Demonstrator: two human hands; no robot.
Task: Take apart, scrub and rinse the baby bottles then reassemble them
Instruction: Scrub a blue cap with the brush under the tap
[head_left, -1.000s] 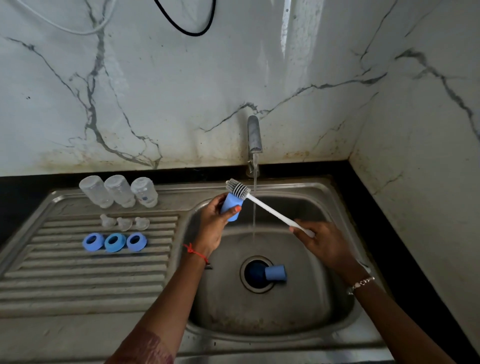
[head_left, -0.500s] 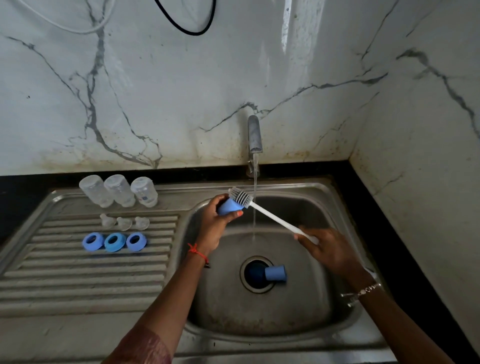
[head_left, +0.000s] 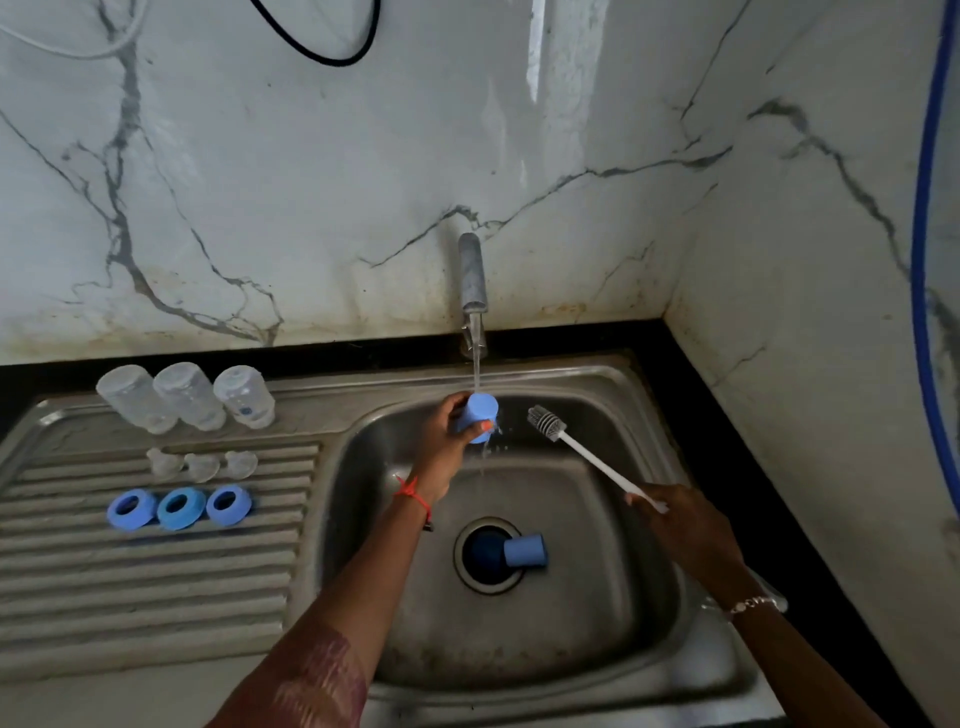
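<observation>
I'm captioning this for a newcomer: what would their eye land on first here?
The left hand holds a blue cap under the running tap, while the right hand holds a brush aside. Three blue rings line the drainboard at left.

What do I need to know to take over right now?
Left hand holds a blue cap under the running tap. Right hand holds the brush by its handle, clear of the cap.
A second cap lies by the drain in the sink. Three bottles, three teats and three blue rings sit in rows on the draining board.
Done: everything is apart.
Left: finish this rinse, likely wash the second cap, reassemble.
</observation>
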